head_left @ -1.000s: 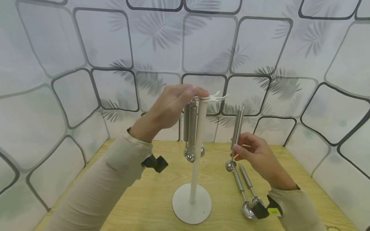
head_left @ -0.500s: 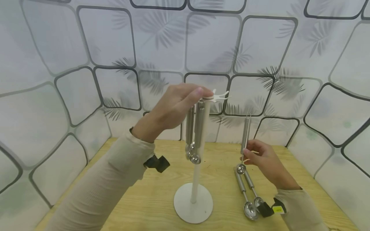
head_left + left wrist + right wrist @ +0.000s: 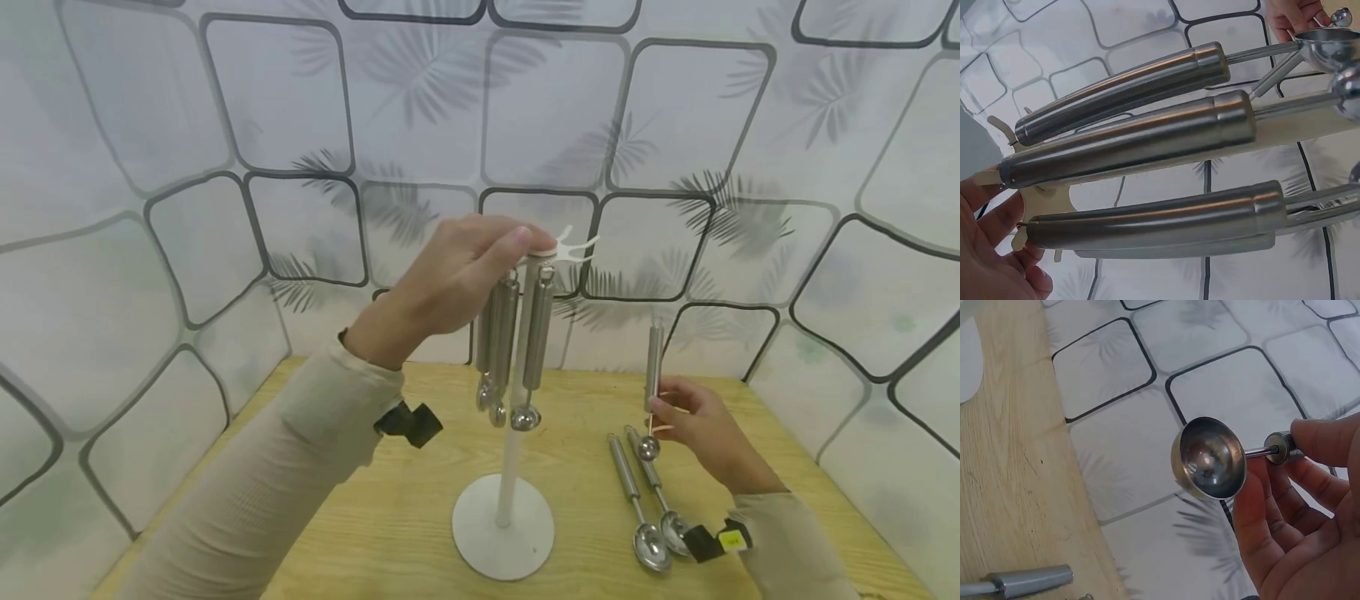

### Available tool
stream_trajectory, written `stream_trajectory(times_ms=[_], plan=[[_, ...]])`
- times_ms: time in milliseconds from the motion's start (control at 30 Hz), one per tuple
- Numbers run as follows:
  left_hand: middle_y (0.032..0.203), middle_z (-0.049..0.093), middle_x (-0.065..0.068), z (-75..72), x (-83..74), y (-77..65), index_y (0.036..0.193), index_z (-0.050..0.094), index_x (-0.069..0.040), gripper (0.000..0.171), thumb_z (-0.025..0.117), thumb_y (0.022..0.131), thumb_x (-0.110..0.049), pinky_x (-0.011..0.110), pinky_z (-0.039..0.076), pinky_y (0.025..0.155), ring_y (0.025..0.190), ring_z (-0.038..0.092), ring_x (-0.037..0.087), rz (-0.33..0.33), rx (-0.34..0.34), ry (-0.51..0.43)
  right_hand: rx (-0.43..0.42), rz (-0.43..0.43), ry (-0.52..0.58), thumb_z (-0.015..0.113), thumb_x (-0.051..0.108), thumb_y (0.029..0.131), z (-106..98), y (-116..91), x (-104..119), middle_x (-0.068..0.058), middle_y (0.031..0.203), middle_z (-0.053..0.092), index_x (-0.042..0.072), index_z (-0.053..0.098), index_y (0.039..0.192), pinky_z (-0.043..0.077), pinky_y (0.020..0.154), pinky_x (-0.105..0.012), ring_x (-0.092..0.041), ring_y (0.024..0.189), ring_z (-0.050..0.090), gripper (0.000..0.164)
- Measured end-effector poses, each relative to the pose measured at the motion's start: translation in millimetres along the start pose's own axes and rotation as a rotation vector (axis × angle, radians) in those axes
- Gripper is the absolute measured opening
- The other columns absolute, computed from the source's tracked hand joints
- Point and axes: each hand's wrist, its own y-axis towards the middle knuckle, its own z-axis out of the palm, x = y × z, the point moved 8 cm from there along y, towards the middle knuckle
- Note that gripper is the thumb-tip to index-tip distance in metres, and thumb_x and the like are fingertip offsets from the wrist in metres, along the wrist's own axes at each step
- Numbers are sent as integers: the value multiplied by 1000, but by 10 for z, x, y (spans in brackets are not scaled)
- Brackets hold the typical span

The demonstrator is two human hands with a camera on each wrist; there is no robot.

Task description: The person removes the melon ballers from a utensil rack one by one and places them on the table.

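Observation:
My left hand (image 3: 457, 275) grips the white hook crown (image 3: 576, 248) at the top of a utensil stand (image 3: 502, 537), its fingers (image 3: 999, 219) curled at the hooks. Several steel scoops (image 3: 1129, 140) with thick tubular handles hang from the crown, bowls down. One hanging scoop (image 3: 537, 333) is now in front of the pole, to its right. My right hand (image 3: 701, 429) pinches a small melon baller (image 3: 1210, 459) by the neck between thumb and fingers. It stands upright in the air, handle up, round bowl low, with a small hole in the bowl.
Two larger steel spoons (image 3: 649, 546) lie side by side on the wooden table (image 3: 382, 517), beneath and left of my right hand. Patterned wall covering (image 3: 420, 125) closes off the back and both sides.
My left hand has turned the crown, swinging the hanging scoops round toward the right. My right hand has carried the melon baller right and lower, away from the stand.

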Motion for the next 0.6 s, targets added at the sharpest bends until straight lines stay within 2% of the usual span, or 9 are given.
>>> stream_trajectory(times_ms=[100, 233, 600], plan=[[115, 69, 5, -6, 0, 5, 113, 71, -3, 43, 36, 100, -23, 28, 44, 92, 106, 61, 14, 0, -4, -3, -13, 51, -42, 55, 8, 99, -61, -17, -96, -1, 93, 62, 5, 58, 112, 56, 72, -30, -12, 80, 61, 14], [114, 69, 5, -10, -6, 11, 112, 71, -3, 42, 36, 100, -22, 28, 45, 91, 105, 62, 14, 1, -5, -1, -19, 114, -69, 54, 12, 100, -135, -47, -212, -1, 94, 62, -4, 54, 115, 56, 73, -30, -13, 81, 61, 22], [114, 70, 5, -19, 2, 25, 112, 72, -3, 40, 38, 100, -20, 28, 44, 93, 109, 61, 14, 0, 0, 0, -15, 248, -28, 54, 12, 100, -283, -136, -530, -1, 92, 62, -10, 50, 119, 55, 73, -31, -15, 80, 62, 30]])
